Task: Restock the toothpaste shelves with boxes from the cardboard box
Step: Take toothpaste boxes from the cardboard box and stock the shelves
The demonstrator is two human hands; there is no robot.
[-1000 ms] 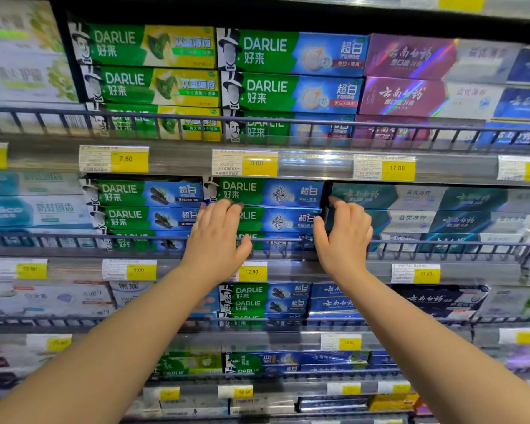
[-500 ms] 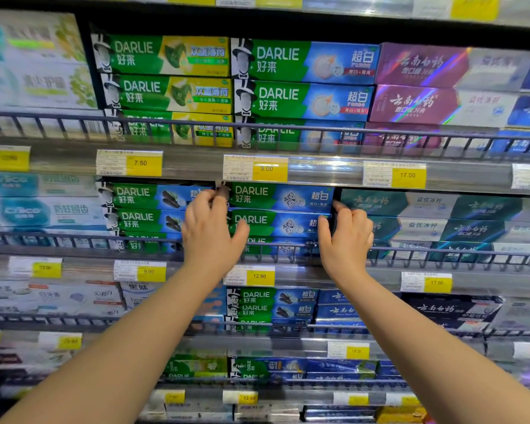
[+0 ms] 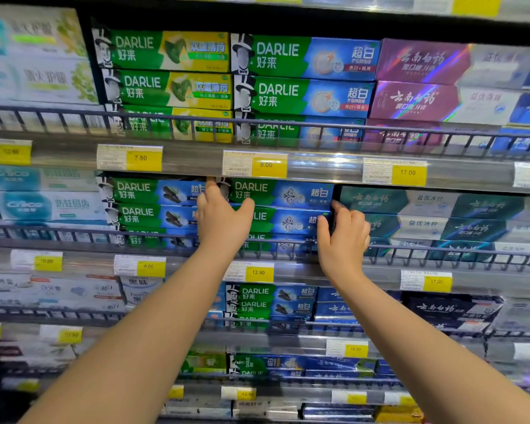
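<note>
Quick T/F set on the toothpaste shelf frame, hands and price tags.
1. Both hands are at the second shelf's Darlie diamond stack. True.
2. The left hand is at the stack's right end. False: it is at the left end; the right hand is at the right end.
3. The tag directly above that stack reads 9.00. True.
4. The tag below it reads 17.00. False: 12.90.
</note>
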